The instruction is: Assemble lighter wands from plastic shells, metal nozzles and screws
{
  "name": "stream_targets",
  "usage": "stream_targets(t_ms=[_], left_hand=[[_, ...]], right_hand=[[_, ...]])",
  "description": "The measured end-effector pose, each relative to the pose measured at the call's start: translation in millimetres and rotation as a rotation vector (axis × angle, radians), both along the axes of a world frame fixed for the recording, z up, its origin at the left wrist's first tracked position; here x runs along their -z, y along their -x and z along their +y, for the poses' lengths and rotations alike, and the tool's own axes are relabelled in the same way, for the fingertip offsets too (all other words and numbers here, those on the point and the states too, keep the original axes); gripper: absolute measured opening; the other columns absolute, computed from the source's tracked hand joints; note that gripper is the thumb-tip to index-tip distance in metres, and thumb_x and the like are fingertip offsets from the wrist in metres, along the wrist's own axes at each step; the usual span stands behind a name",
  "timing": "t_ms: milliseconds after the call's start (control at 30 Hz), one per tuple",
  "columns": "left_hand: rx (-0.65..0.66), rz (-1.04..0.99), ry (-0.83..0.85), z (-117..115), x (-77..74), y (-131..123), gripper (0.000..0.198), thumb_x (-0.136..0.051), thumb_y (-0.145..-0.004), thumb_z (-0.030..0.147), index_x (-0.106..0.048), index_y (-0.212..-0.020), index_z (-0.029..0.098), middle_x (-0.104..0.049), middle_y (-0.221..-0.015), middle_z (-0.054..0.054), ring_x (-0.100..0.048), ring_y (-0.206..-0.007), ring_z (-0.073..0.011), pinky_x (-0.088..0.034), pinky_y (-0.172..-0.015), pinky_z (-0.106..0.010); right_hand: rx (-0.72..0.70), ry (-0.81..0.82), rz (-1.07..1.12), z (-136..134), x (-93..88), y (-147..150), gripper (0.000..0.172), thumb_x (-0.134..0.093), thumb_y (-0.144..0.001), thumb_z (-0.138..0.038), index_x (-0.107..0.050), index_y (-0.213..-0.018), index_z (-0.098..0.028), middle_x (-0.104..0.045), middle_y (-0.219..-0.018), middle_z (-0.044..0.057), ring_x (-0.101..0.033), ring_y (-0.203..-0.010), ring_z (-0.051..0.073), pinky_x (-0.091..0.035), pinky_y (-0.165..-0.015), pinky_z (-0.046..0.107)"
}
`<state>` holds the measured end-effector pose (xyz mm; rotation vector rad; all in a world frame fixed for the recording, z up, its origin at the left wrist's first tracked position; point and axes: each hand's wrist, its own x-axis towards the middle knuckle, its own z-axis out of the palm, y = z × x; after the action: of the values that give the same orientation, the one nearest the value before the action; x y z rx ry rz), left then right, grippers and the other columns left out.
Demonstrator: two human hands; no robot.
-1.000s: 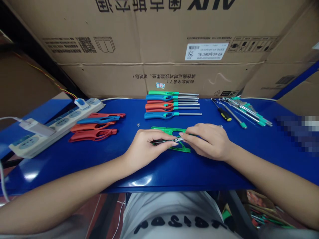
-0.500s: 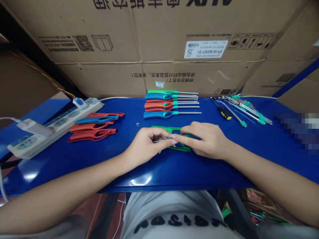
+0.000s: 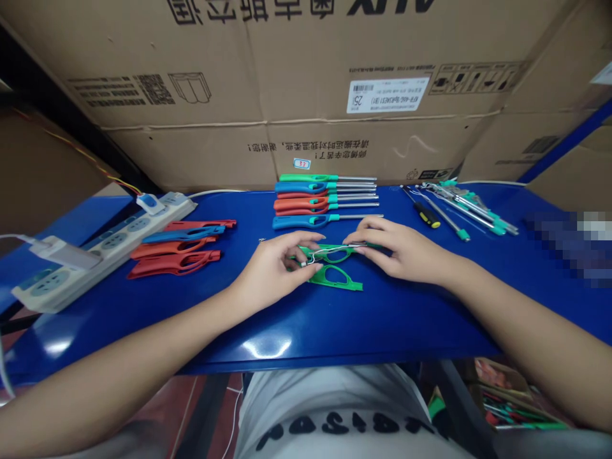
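Thin white wires (image 3: pixel 313 256) with a small silvery end piece stretch between my two hands. My left hand (image 3: pixel 272 264) is curled around the end piece, its thumb and forefinger apart. The fingertips of my right hand (image 3: pixel 404 252) pinch the other end of the wires, beside a thin dark piece. Under the hands, two green lighter shell halves lie on the blue table: an upper half (image 3: pixel 342 257), partly covered by fingers, and a lower half (image 3: pixel 352 285) with its loop opening in view.
Assembled lighters (image 3: pixel 299 222) lie stacked ahead. Several red and blue lighter handles (image 3: pixel 157 266) lie left beside a power strip (image 3: pixel 52 290). A yellow-black screwdriver (image 3: pixel 425 215) and metal lighter tubes (image 3: pixel 473 211) are at right. A cardboard box (image 3: pixel 306 76) stands behind.
My hands have moved apart from each other, with the right hand shifting up and right. The wires now show stretched between them, and more of the lower green half is in view.
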<state>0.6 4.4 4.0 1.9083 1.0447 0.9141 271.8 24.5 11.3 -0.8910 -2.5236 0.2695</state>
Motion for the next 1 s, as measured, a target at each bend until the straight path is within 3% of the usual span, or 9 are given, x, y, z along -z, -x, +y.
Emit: stream_targets(t_ms=[167, 267, 433, 567, 633, 767, 1000], left_hand=[[0.055, 0.171, -0.443, 4, 0.8, 6, 0.025, -0.067, -0.091, 0.020, -0.072, -0.115, 0.015, -0.073, -0.111, -0.009, -0.068, -0.086, -0.0139, -0.058, -0.074, -0.022], [0.076, 0.151, -0.569, 6, -1.1, 7, 0.015, -0.066, -0.093, 0.017, -0.074, -0.105, 0.014, -0.075, -0.105, -0.008, -0.071, -0.092, -0.0146, -0.056, -0.075, -0.020], [0.065, 0.172, -0.544, 9, -5.2, 10, 0.010, -0.070, -0.091, 0.020, -0.076, -0.096, 0.014, -0.077, -0.094, -0.006, -0.072, -0.082, -0.0130, -0.055, -0.074, -0.019], [0.106, 0.212, -0.477, 12, -5.2, 13, 0.012, -0.069, -0.092, 0.020, -0.077, -0.099, 0.015, -0.078, -0.093, -0.005, -0.072, -0.081, -0.0127, -0.054, -0.074, -0.019], [0.143, 0.240, -0.460, 14, -5.4, 15, 0.015, -0.067, -0.092, 0.019, -0.077, -0.103, 0.014, -0.078, -0.095, -0.005, -0.072, -0.081, -0.0133, -0.054, -0.071, -0.019], [0.222, 0.325, -0.446, 15, -8.4, 18, 0.020, -0.064, -0.093, 0.015, -0.076, -0.109, 0.015, -0.077, -0.097, -0.006, -0.072, -0.082, -0.0147, -0.053, -0.071, -0.021], [0.275, 0.421, -0.382, 14, -11.0, 19, 0.012, -0.068, -0.091, 0.019, -0.077, -0.097, 0.015, -0.073, -0.090, -0.006, -0.069, -0.077, -0.0144, -0.053, -0.074, -0.024]], right_hand=[[-0.084, 0.202, 0.013, 2, -3.5, -3, 0.029, -0.053, -0.100, -0.034, -0.069, -0.120, -0.020, -0.064, -0.104, 0.008, -0.062, -0.091, 0.017, -0.050, -0.084, 0.031], [-0.139, 0.324, 0.008, 2, -6.1, -5, 0.031, -0.054, -0.100, -0.036, -0.069, -0.120, -0.019, -0.066, -0.104, 0.008, -0.063, -0.091, 0.016, -0.049, -0.083, 0.030], [-0.167, 0.482, 0.001, 0, -13.3, -8, 0.030, -0.055, -0.099, -0.037, -0.070, -0.117, -0.018, -0.070, -0.110, 0.007, -0.064, -0.097, 0.016, -0.049, -0.085, 0.029], [-0.057, 0.593, 0.009, -2, -17.6, -7, 0.033, -0.061, -0.094, -0.045, -0.069, -0.108, -0.016, -0.072, -0.096, 0.006, -0.063, -0.080, 0.015, -0.047, -0.066, 0.026], [-0.034, 0.621, 0.010, -4, -18.6, -6, 0.032, -0.065, -0.091, -0.046, -0.070, -0.101, -0.017, -0.072, -0.091, 0.005, -0.062, -0.076, 0.014, -0.045, -0.063, 0.026], [-0.063, 0.614, -0.018, -6, -17.6, -5, 0.027, -0.066, -0.090, -0.044, -0.070, -0.090, -0.017, -0.072, -0.090, 0.004, -0.061, -0.075, 0.013, -0.046, -0.067, 0.026], [-0.141, 0.497, -0.132, -6, -9.5, -2, 0.022, -0.067, -0.090, -0.037, -0.066, -0.082, -0.017, -0.065, -0.084, 0.002, -0.058, -0.075, 0.013, -0.044, -0.069, 0.025]])
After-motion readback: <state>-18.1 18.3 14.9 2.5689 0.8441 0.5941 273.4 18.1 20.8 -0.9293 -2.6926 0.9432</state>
